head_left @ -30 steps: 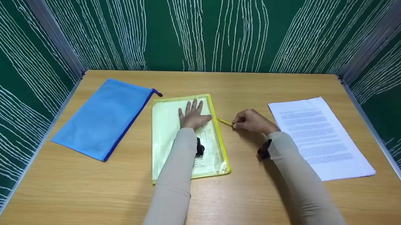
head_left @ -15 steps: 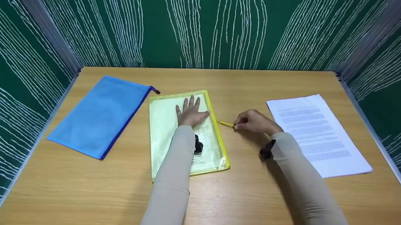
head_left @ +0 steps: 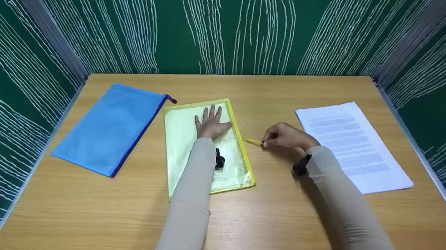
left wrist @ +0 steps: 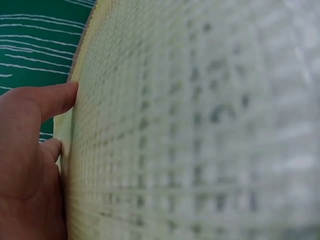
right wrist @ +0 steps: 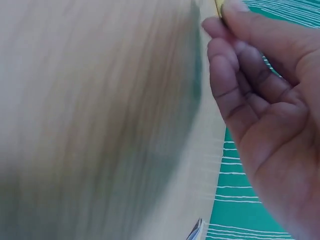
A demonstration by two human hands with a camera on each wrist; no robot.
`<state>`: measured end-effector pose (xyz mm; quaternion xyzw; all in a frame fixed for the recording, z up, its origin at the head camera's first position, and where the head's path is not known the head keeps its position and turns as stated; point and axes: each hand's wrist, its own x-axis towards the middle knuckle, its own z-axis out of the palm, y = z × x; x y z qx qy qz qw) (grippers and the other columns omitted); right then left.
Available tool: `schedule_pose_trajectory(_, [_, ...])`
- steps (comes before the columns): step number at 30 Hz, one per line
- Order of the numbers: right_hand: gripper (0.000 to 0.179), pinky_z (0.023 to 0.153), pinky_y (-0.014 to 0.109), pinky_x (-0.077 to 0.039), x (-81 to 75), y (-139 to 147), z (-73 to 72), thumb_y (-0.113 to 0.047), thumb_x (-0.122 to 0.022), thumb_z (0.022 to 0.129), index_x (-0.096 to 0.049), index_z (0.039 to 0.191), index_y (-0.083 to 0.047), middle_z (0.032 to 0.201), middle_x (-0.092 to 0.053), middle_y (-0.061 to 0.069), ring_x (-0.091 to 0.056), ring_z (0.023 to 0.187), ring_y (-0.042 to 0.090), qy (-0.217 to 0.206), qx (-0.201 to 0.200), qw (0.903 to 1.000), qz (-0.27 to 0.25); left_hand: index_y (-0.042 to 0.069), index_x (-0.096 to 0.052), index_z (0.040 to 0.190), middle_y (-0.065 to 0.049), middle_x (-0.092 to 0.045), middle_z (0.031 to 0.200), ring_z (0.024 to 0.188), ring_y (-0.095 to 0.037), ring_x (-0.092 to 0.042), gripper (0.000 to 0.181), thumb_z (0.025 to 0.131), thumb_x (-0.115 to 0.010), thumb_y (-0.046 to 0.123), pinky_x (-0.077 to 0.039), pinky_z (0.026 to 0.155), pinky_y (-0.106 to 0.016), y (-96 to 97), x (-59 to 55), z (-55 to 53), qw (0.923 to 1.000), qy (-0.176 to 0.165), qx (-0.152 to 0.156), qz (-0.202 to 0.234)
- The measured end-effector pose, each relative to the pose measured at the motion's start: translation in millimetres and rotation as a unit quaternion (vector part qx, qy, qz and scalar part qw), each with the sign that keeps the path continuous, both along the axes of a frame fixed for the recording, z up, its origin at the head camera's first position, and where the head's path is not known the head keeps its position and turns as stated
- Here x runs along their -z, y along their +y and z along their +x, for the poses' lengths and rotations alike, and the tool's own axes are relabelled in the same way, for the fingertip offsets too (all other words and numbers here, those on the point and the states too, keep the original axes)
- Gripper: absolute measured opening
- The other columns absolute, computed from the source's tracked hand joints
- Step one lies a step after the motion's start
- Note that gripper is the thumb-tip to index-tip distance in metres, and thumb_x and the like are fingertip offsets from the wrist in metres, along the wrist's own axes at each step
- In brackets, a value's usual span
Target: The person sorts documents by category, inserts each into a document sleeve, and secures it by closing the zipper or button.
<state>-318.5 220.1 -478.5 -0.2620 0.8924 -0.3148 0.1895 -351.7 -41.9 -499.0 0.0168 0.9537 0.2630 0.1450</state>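
Note:
A yellow-edged mesh zipper pouch (head_left: 179,137) lies in the middle of the table, with printed paper showing through its face. My left hand (head_left: 212,127) rests flat on its upper part, fingers spread. In the left wrist view, the thumb and a fingertip touch the mesh (left wrist: 150,125). Just right of the pouch, my right hand (head_left: 287,136) pinches a thin yellow zipper pull (head_left: 253,141) between thumb and forefinger. The pull stretches out from the pouch's right edge. In the right wrist view only a sliver of it shows at the top; the other fingers are curled.
A blue zipper pouch (head_left: 109,129) with a dark purple pull (head_left: 171,99) lies to the left. A stack of printed paper (head_left: 351,145) lies at the right, beside my right forearm. Green panels (head_left: 229,31) with white lines stand around the wooden table (head_left: 247,228).
My right hand has slid slightly toward me along the pouch's right edge with the zipper pull. The left hand keeps its place on the pouch. The whole head view has shifted a little.

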Motion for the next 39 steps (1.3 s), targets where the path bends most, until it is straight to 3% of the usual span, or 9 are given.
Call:
schedule_pose_trajectory(12, [0.011, 0.066, 0.019, -0.048, -1.0, 8.4, 12.1, -0.014, -0.071, 0.087, -0.075, 0.095, -0.007, 0.089, -0.073, 0.008, -0.058, 0.073, 0.007, -0.023, -0.035, 0.9990, -0.015, 0.024, -0.006, 0.156, 0.007, 0.007, 0.163, 0.149, -0.018, 0.015, 0.085, 0.090, -0.046, 0.060, 0.018, 0.116, -0.051, 0.4, 1.8, -0.3, 1.0000, -0.002, -0.001, -0.001])
schedule_pose_trajectory(22, [0.011, 0.069, 0.019, -0.048, -1.0, 16.2, 20.1, -0.014, -0.071, 0.087, -0.074, 0.094, -0.008, 0.090, -0.073, 0.005, -0.059, 0.075, 0.009, -0.067, -0.037, 0.9970, -0.009, 0.022, -0.006, 0.156, 0.005, 0.007, 0.163, 0.149, -0.019, 0.014, 0.085, 0.091, -0.045, 0.061, 0.017, 0.116, -0.053, 0.5, 0.4, 0.9, 1.0000, 0.001, 0.001, 0.000])
schedule_pose_trajectory(30, [0.012, 0.071, 0.017, -0.049, 1.1, 19.1, 24.1, -0.015, -0.071, 0.087, -0.074, 0.094, -0.006, 0.091, -0.073, 0.009, -0.060, 0.077, 0.003, -0.055, -0.070, 0.9958, -0.022, 0.021, -0.005, 0.156, 0.004, 0.008, 0.163, 0.149, -0.020, 0.015, 0.084, 0.092, -0.046, 0.058, 0.017, 0.116, -0.053, -0.4, -1.7, -1.1, 0.9999, -0.002, 0.009, 0.005])
schedule_pose_trajectory(39, [0.011, 0.069, 0.016, -0.048, 2.3, 28.5, 30.3, -0.013, -0.072, 0.085, -0.075, 0.093, -0.006, 0.090, -0.072, 0.006, -0.057, 0.075, 0.002, -0.089, -0.089, 0.9918, -0.021, 0.021, -0.005, 0.156, 0.003, 0.009, 0.163, 0.149, -0.021, 0.015, 0.083, 0.093, -0.046, 0.056, 0.016, 0.116, -0.052, -7.0, -2.3, -2.8, 0.9999, -0.008, 0.003, 0.006])
